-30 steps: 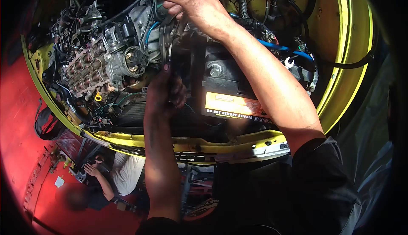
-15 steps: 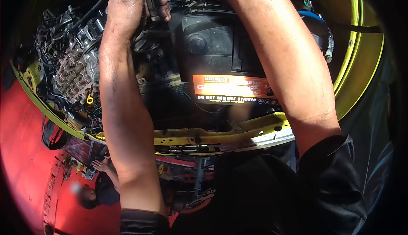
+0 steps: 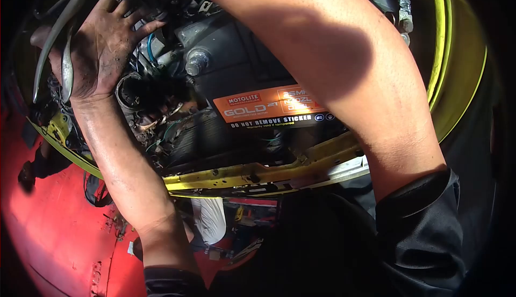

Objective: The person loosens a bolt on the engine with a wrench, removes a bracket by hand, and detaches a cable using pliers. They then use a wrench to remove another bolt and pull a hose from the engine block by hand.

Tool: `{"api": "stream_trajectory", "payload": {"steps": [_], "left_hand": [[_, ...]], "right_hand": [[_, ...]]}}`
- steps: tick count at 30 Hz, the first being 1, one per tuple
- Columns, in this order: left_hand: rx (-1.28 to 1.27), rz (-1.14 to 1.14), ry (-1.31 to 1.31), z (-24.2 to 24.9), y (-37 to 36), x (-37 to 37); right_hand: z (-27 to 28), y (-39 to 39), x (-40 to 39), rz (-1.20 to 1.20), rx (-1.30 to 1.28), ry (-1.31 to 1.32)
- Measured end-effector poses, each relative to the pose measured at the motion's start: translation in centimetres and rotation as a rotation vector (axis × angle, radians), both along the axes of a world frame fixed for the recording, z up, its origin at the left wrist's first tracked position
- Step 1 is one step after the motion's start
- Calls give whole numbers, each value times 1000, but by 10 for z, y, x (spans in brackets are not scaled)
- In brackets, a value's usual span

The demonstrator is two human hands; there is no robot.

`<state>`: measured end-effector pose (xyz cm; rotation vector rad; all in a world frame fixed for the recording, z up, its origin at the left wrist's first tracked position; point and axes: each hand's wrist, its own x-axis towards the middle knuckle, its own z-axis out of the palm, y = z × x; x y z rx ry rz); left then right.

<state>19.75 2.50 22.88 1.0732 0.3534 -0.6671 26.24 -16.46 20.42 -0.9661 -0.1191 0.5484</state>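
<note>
My left hand is raised at the upper left, its dirty palm toward me and its fingers spread. Two curved metal handles of a plier-like tool overlap the thumb side of the palm; the tool's other end is hidden near the top edge. My right forearm reaches over a black car battery and leaves the view at the top, so that hand is out of sight. An orange Motolite Gold sticker runs along the battery's near edge. A grey terminal post stands at its left corner.
Yellow body metal crosses the front of the engine bay, and a yellow fender edge rises at right. Metal parts and hoses crowd left of the battery. The floor is red. Light cloth shows beyond the yellow metal.
My left hand has moved left, from curled fingers to a spread palm. The tool's handles have come into view beside it. My right forearm now slants further left, and the view has shifted.
</note>
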Motion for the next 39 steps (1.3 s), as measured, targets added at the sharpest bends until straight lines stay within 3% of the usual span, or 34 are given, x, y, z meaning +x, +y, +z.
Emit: {"api": "stream_trajectory", "payload": {"steps": [1, 2, 3, 8, 11, 12, 13, 14, 15, 16, 18, 21, 22, 25, 27, 29, 31, 38, 39], "left_hand": [[-229, 1, 47, -5, 15, 4], [-243, 48, 68, 0, 9, 2], [-282, -62, 69, 1, 14, 10], [181, 186, -86, 15, 29, 31], [163, -35, -103, 15, 33, 25], [168, 128, -32, 15, 37, 23], [195, 46, -141, 15, 39, 17], [654, 91, -187, 13, 39, 9], [758, 64, -328, 13, 22, -3], [872, 46, -465, 15, 5, -15], [563, 107, -451, 14, -2, -57], [521, 268, -286, -8, 20, -78], [308, 530, -165, -20, 15, -74], [619, 628, -58, -54, 22, -58], [822, 491, 313, -90, 43, -6], [1148, 154, 348, -133, 59, 20], [1179, 263, 374, -165, 62, 39], [517, 512, 233, -204, 77, 28], [540, 581, 205, -202, 69, 25]], "right_hand": [[1, -1, 0, 11, 4, 0], [1, -1, 0, 18, 6, -1], [2, -1, 0, 31, 11, 0], [8, -5, 6, 128, 10, -25], [14, -2, 11, 236, -4, -49], [16, 1, 12, 285, -28, -62], [19, 6, 13, 354, -59, -77], [18, 13, 11, 397, -145, -96], [14, 24, 3, 432, -266, -95], [3, 48, -19, 174, -473, -114], [1, 50, -41, 142, -523, -168], [1, 60, -65, 53, -583, -334], [2, 63, -71, 19, -587, -416], [-2, 69, -78, -46, -661, -677], [5, 61, -78, 190, -549, -586], [8, 57, -84, 329, -459, -502], [5, 58, -84, 278, -447, -519], [8, 58, -76, 367, -462, -401], [8, 59, -78, 371, -475, -407]]}}
